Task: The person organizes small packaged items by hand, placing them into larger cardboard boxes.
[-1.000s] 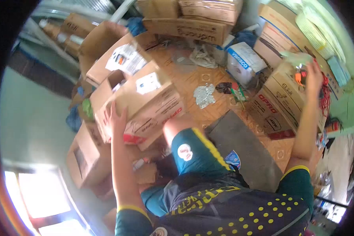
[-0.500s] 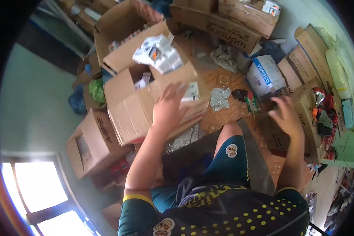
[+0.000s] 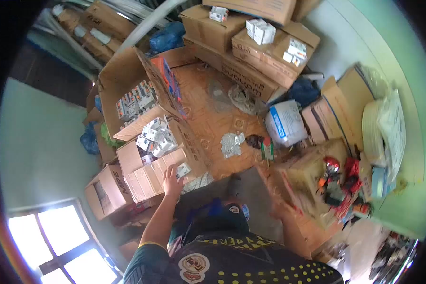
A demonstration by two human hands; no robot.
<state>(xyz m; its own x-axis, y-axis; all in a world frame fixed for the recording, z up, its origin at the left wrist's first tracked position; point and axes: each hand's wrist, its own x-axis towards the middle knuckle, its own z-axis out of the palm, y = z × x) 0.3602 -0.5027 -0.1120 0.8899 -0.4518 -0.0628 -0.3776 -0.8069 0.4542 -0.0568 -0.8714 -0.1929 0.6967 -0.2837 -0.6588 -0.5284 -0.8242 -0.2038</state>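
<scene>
– Orange patterned floor [image 3: 206, 111] spreads between pale green walls [image 3: 38, 146], with cartons crowding both sides; how do the hands stand in the head view?

– Well apart. The left hand [image 3: 172, 182] has its fingers stretched out over the near flap of an open carton [image 3: 146, 182], next to a small white box [image 3: 182, 170] lying there. The right hand [image 3: 283, 208] is blurred beside a brown carton [image 3: 300, 168] topped with red and orange tools [image 3: 338, 187], and I cannot tell whether it grips anything

– Which way does the open carton lie from them?

– Straight ahead of the left hand, much the nearer one; a grey mat [image 3: 258, 189] lies between it and the right. Its long axis runs crosswise, right end farther off

– And its edges?

– A heap of small white boxes [image 3: 157, 137] rests at its far side, where a taller carton [image 3: 120, 83] borders it; another carton [image 3: 106, 194] hems in the left end. Beyond the right end is floor, with a crumpled foil sheet [image 3: 232, 144] on it
</scene>
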